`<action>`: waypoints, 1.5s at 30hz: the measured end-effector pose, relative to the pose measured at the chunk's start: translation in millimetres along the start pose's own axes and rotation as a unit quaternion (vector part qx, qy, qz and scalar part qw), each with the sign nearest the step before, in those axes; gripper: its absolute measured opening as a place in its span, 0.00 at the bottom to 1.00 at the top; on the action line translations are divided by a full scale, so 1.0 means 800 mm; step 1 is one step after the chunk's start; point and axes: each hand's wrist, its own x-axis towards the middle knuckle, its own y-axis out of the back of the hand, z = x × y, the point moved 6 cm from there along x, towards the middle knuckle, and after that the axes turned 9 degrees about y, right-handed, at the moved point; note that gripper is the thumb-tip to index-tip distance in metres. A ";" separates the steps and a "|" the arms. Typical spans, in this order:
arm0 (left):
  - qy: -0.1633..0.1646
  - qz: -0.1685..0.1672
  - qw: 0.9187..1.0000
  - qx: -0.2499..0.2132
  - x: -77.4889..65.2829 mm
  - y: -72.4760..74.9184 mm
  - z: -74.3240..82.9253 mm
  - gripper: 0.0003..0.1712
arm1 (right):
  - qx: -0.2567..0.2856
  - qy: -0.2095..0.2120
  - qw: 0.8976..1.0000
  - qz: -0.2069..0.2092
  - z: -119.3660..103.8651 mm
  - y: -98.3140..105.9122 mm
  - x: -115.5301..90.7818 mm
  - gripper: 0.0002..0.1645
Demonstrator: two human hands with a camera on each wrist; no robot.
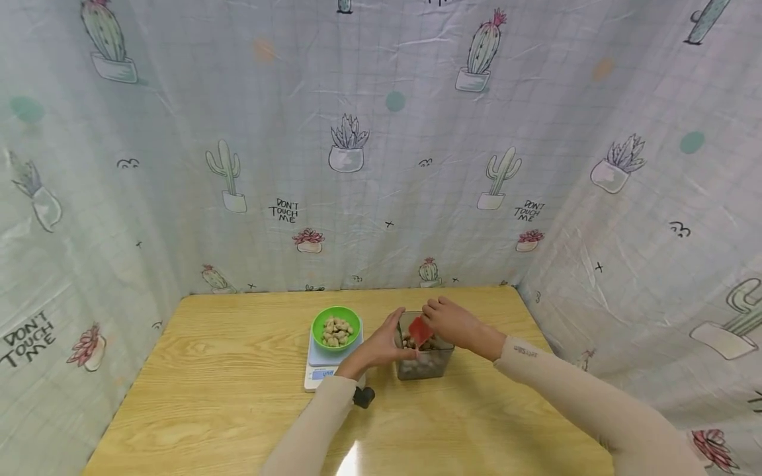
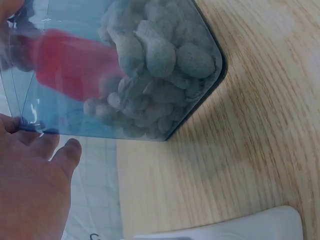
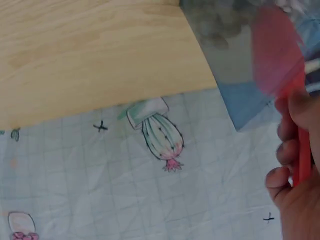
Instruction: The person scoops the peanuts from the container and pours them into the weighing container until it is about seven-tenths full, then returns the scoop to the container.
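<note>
A clear, dark-tinted plastic container stands on the table, partly filled with unshelled peanuts. My left hand holds it at the left side, thumb at the front and fingers at the back of the rim. In my right hand, the handle of a red scoop is gripped. The scoop's head tilts down inside the container among the peanuts, and its red shape shows through the wall in both wrist views. Fingers curl round the handle in the right wrist view.
Left of the container, a green bowl with peanuts sits on a white kitchen scale with a lit display. My left forearm passes close to the scale's right edge. A cactus-print curtain hangs behind the wooden table.
</note>
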 end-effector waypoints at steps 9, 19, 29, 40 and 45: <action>-0.006 0.006 1.000 0.016 0.001 0.002 -0.001 0.67 | 0.060 0.016 0.998 -0.010 -0.001 -0.008 0.006 0.20; -0.011 0.003 0.999 0.038 -0.003 0.004 0.001 0.68 | 0.138 0.037 0.988 0.056 -0.014 -0.009 0.004 0.11; -0.007 0.005 0.999 0.049 -0.007 0.005 0.002 0.67 | 0.300 0.000 0.945 0.134 -0.004 -0.018 -0.012 0.09; 0.003 0.005 0.999 0.045 -0.006 0.005 0.003 0.64 | 0.390 -0.082 0.908 0.130 0.000 -0.026 -0.028 0.13; 0.003 0.006 0.999 0.048 -0.006 0.004 0.002 0.65 | 0.404 -0.120 0.894 0.149 -0.003 -0.034 -0.042 0.15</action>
